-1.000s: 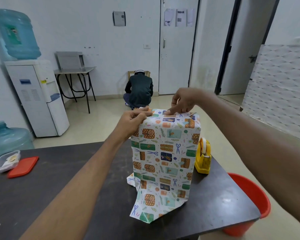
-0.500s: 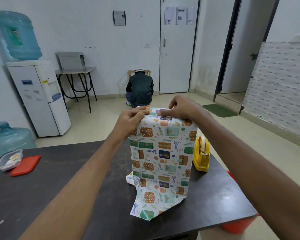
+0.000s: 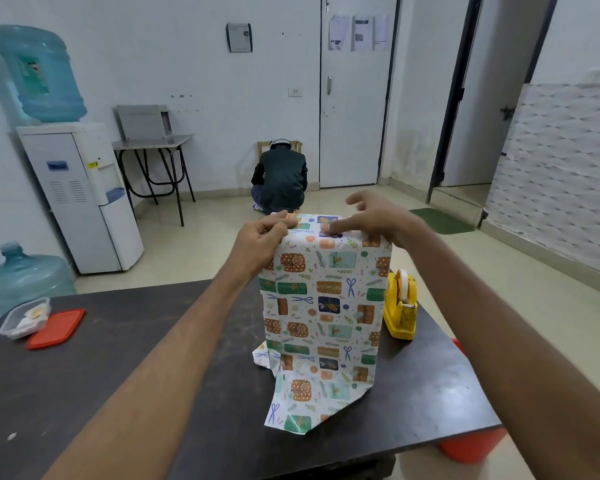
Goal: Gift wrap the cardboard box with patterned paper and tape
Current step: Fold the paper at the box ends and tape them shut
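A tall box stands upright on the dark table [image 3: 160, 368], draped in patterned wrapping paper [image 3: 323, 306] that hides the cardboard. Loose paper trails onto the table at its foot. My left hand [image 3: 260, 240] grips the paper at the box's top left edge, fingers curled over it. My right hand [image 3: 374, 220] is over the top, one straight finger pressing the paper down while the others are spread and raised. A yellow tape dispenser [image 3: 400, 310] sits just right of the box.
A clear plastic container [image 3: 25, 317] and its red lid [image 3: 56, 329] lie at the table's left. A red bucket [image 3: 471, 445] stands below the table's right corner. A water dispenser [image 3: 80, 195], a spare bottle [image 3: 21, 275] and a crouching person [image 3: 279, 178] are beyond.
My right hand has uncurled: it was bunched on the box's top edge and now presses with one straight finger, the others lifted. My left hand keeps its grip.
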